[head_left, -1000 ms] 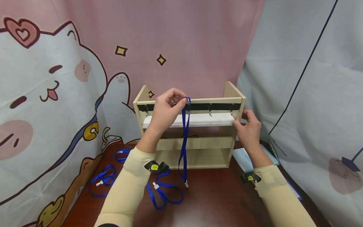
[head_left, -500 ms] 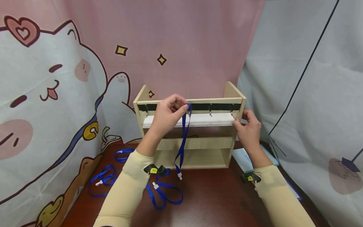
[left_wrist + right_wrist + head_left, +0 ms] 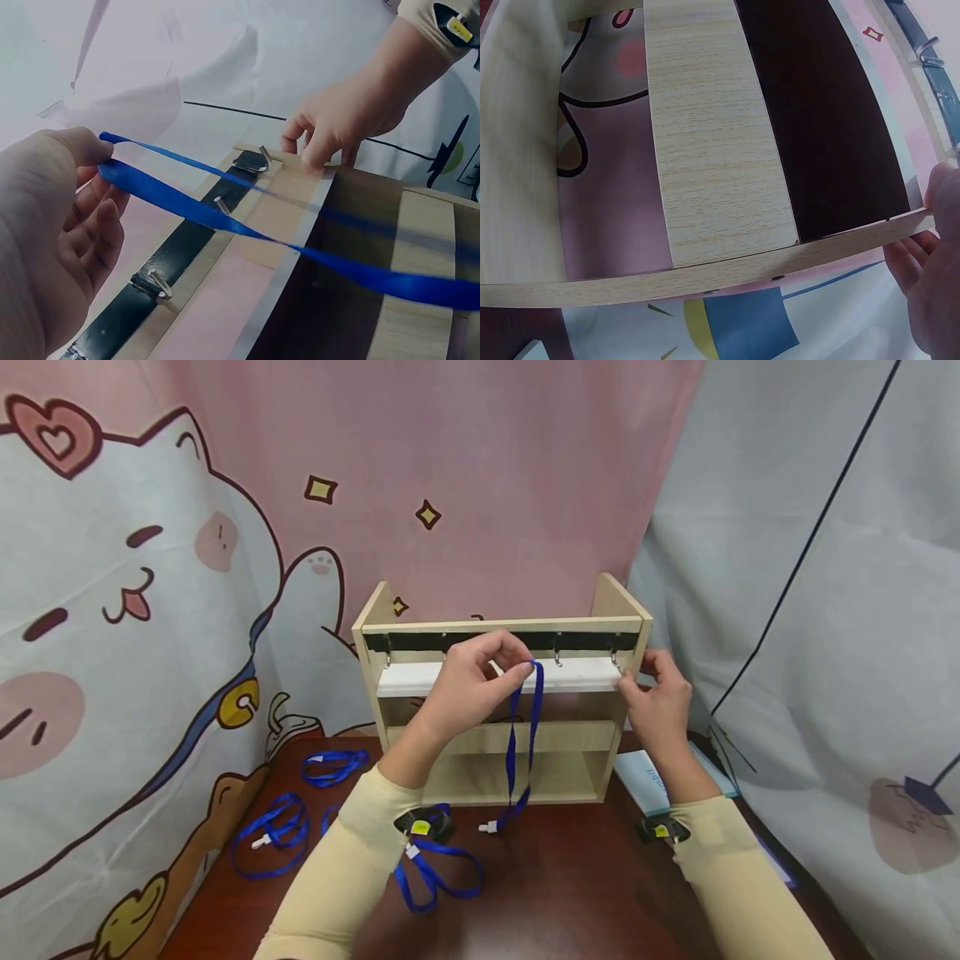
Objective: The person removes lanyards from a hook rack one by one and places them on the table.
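A blue lanyard [image 3: 535,714] with a white clip hangs from my left hand [image 3: 480,681], its top loop pinched between thumb and fingertips in front of the wooden shelf [image 3: 495,739]. In the left wrist view its two strands [image 3: 165,196] stretch away from the fingers across the hook strip. The dark strip [image 3: 525,642] along the shelf's upper rail bears several metal hooks [image 3: 155,283]. My right hand [image 3: 660,702] grips the shelf's right side panel [image 3: 832,244], thumb on the front edge and fingers behind it.
Several blue lanyards lie on the dark red table [image 3: 570,893]; one lanyard [image 3: 402,881] is partly under the left forearm. A light-blue box [image 3: 641,781] lies beside the shelf, behind the right wrist. Printed cloth [image 3: 525,468] hangs behind everything.
My left hand has moved down and to the right with the lanyard, whose lower end has swung about. The right hand stays on the side panel.
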`<state>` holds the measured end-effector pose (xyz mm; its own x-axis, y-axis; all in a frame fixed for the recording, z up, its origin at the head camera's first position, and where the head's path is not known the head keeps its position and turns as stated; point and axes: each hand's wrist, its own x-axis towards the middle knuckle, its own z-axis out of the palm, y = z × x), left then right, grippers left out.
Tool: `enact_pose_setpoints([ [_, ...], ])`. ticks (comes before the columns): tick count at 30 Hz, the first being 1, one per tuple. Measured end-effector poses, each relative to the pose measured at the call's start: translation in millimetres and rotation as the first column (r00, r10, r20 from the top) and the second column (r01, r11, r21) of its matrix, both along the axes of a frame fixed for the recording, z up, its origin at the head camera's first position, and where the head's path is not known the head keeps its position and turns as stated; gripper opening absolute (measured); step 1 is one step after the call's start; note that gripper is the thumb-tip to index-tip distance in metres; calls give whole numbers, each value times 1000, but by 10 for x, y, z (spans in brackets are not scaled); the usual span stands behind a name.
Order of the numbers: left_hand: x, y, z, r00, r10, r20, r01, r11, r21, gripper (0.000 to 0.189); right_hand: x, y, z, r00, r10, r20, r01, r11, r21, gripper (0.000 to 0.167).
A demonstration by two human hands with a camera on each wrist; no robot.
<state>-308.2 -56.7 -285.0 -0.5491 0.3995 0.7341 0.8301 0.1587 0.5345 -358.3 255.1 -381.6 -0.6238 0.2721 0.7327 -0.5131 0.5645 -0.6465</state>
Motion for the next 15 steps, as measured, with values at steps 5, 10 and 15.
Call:
enact_pose_setpoints([
  [5, 27, 30, -57, 1000, -11, 9, 12, 1000, -22, 5, 4, 4, -16, 1000, 3, -2, -3, 1000, -3, 21],
  [10, 44, 46, -159, 998, -42, 41, 43, 998, -36, 3, 5, -3, -8, 1000, 1, 1, -1, 1000, 0, 20],
  [15, 44, 57, -303, 995, -45, 88, 52, 996, -71, 4, 5, -8, -6, 1000, -3, 0, 3, 1000, 0, 20],
])
